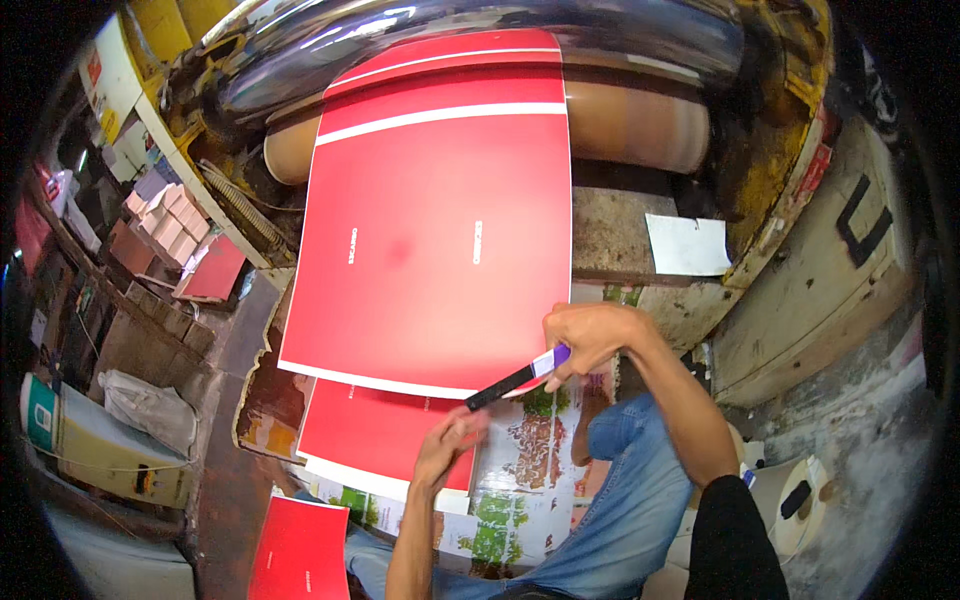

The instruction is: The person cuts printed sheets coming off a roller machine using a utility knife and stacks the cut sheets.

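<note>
A large red sheet point(430, 240) with white edges hangs from the rollers down toward me. At its lower right corner my right hand point(590, 335) is closed around the purple end of a slim black bar point(502, 388), with a white band between. The bar slants down and left across the sheet's bottom edge; I cannot tell its exact kind. Just below the bar's black end is my left hand point(448, 445), fingers loosely apart and partly blurred by motion. Under the hanging sheet lies another red sheet point(370, 425) with a white lower border.
A shiny metal roller point(480, 45) and a brown roller point(640, 125) span the machine ahead. A further red sheet point(300, 550) is at lower left. White paper point(688, 245) rests right of the hanging sheet. Pale rolls point(800, 500) stand by my right arm, pinkish blocks point(175, 225) at far left.
</note>
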{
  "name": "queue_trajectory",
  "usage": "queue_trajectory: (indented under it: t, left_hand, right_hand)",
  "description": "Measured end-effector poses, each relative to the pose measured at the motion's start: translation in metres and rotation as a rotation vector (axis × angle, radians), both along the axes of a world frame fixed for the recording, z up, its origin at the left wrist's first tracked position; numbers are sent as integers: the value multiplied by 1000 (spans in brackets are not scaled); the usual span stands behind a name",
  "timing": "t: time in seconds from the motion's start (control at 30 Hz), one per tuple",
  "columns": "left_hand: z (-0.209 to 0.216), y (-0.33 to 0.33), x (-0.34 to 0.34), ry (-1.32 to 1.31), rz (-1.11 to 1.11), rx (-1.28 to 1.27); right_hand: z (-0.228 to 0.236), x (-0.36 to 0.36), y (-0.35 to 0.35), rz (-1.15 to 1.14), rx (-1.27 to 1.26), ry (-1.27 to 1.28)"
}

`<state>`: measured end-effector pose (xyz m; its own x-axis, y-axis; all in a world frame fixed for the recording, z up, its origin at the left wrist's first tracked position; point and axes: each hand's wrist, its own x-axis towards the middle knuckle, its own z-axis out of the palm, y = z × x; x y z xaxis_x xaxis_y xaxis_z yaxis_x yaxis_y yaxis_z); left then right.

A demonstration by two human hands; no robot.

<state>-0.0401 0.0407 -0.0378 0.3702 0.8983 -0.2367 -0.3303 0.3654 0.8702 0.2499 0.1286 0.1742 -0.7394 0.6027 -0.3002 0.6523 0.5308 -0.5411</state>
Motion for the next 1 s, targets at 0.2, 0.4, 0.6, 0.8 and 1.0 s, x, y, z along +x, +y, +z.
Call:
queue_trajectory:
  t: [0.2,0.4,0.6,0.8,1.0]
  left_hand:
    - [64,7,97,-263,546,-142]
    - [44,-27,66,-374,497,-227]
    - [53,-60,46,-381,450,-270]
    - [65,-94,32,-300,479,-302]
    - [55,-121,18,-319,490,-350]
  right_hand:
    - [14,-6,4,27,-508,56]
    - [14,50,51,-598,-97,674]
    - [-14,86,114,-1032,337,1034]
    - [-32,85,111,-977,247,899]
    - [-38,83,80,-987,262,944]
